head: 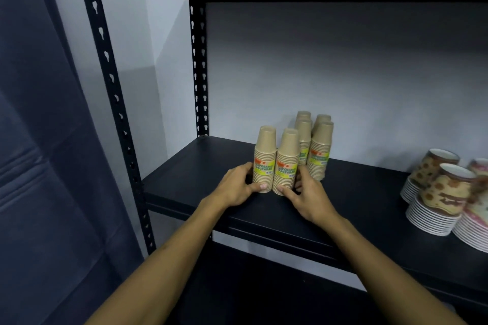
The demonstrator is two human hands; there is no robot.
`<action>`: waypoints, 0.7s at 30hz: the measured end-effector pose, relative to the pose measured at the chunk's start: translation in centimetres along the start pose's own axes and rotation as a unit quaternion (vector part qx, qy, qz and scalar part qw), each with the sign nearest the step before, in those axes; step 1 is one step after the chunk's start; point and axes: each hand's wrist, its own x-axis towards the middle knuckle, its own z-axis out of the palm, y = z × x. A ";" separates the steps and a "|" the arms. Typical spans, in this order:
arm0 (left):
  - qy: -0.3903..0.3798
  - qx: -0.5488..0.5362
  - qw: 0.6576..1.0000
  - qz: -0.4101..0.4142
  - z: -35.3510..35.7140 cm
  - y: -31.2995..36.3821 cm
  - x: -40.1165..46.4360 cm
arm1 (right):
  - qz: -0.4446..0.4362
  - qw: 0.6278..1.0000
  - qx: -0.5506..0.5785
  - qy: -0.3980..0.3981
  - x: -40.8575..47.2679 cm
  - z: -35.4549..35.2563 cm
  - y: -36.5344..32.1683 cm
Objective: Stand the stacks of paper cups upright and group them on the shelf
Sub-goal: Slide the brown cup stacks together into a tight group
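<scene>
Tan paper cup stacks (pixel 289 155), upside down, yellow-green labels, stand upright and clustered on the black shelf (pixel 200 166); probably six. Left hand (pixel 237 187) grips the front-left stack's base, right hand (pixel 309 195) the front-right's.

I take this for a storeroom or shop stock area: a black boltless metal shelf unit (pixel 264 208) against a bare pale wall (pixel 343 66), wrapped stacks of kraft paper cups (pixel 287 163) at 12 o'clock, printed paper bowls (pixel 438 198) stacked in bulk at 3 o'clock.
</scene>
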 end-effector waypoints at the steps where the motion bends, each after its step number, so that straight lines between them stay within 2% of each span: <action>1: -0.005 0.003 1.000 0.002 0.5 0.5 0.4 | 0.010 1.000 -0.003 0.004 -0.3 -0.6 0.4; 10: -0.015 0.092 0.996 0.013 4.2 3.9 3.1 | 0.076 0.997 0.013 0.027 -1.3 -4.2 3.5; 15: -0.001 0.034 0.999 -0.004 5.7 4.1 4.1 | 0.090 0.995 0.014 0.031 -0.6 -5.0 4.4; 21: 0.053 -0.028 0.998 -0.023 6.9 3.8 4.5 | 0.100 0.993 0.033 0.053 -0.1 -4.4 5.3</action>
